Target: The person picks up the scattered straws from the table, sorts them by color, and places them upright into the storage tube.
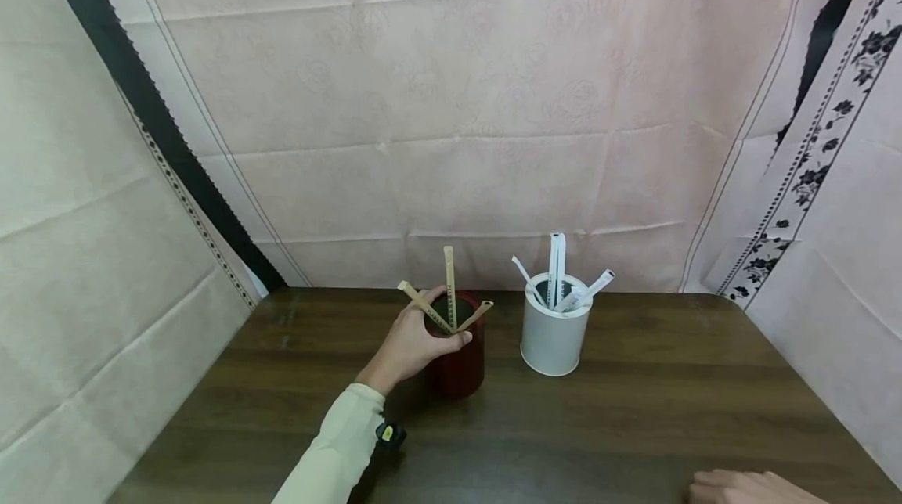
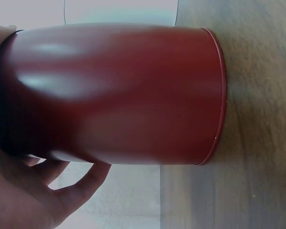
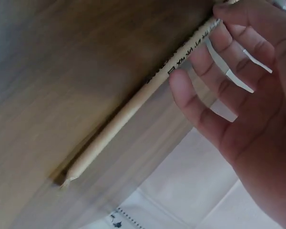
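Observation:
In the head view, my left hand (image 1: 416, 341) grips a dark red cylindrical cup (image 1: 461, 367) near its rim, with the thumb across the front. Three tan paper-wrapped sticks (image 1: 450, 285) fan out from its mouth. The left wrist view shows the smooth red side of the cup (image 2: 133, 95), with curled fingers (image 2: 86, 188) along it. My right hand (image 1: 747, 487) is low at the right edge of the head view. In the right wrist view, thumb and fingertips pinch a tan paper-wrapped stick (image 3: 119, 121) with black print, close over the wood.
A white cup (image 1: 554, 340) with several white paper-wrapped sticks (image 1: 557, 269) stands right of the red cup. The dark wood table (image 1: 564, 433) meets pale cloth walls (image 1: 458, 97) at its back and sides.

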### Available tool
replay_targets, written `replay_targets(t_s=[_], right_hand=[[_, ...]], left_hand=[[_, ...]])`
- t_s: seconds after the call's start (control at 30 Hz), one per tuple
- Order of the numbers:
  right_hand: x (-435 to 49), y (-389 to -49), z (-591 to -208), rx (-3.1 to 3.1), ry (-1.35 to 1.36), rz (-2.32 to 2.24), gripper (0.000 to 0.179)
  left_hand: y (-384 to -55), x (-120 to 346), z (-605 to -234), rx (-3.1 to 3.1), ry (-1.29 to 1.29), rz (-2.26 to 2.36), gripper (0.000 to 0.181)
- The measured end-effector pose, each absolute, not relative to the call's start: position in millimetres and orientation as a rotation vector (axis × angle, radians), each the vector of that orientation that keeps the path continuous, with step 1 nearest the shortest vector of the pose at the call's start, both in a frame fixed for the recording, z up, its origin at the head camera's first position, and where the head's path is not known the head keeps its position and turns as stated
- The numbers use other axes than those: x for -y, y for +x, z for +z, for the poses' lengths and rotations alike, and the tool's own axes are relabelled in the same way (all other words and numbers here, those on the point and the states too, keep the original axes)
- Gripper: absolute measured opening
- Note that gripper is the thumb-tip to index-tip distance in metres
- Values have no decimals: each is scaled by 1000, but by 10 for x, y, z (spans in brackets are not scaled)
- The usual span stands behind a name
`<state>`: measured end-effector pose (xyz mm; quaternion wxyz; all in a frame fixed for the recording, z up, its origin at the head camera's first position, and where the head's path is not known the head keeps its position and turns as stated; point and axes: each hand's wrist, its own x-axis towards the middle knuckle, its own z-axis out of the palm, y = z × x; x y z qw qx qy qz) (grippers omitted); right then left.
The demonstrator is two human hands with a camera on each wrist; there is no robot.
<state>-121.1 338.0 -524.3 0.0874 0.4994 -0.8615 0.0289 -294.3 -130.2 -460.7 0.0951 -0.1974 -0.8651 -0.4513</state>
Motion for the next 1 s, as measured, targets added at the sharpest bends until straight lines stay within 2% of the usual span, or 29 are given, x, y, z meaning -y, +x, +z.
replay_targets(t_s=[0.03, 0.17, 0.37, 0.47, 0.6, 0.7, 1.0], right_hand=[[-3344, -1218, -5229, 2702, 1396, 210, 14], [-3168, -1278, -5164, 2794, 1228, 473, 28], [-3011, -1371, -5010, 2674, 1259, 545, 38], [-2910, -1437, -4938, 2558, 1270, 667, 48], [-2703, -1513, -4737, 2351, 1191, 878, 52], [-2495, -1557, -4510, 2281, 1009, 1002, 47], [-1795, -1874, -3943, 2181, 596, 1336, 10]], left_hand=[[-2942, 1304, -4605, 2565, -586, -1340, 86], [-2935, 1303, -4606, 2576, -594, -1350, 87], [-2935, 1303, -4622, 2578, -590, -1368, 89], [-2936, 1313, -4615, 2574, -593, -1377, 90], [-2939, 1309, -4597, 2576, -600, -1359, 89], [-2936, 1310, -4591, 2581, -611, -1361, 87], [-2930, 1316, -4605, 2576, -593, -1374, 87]])
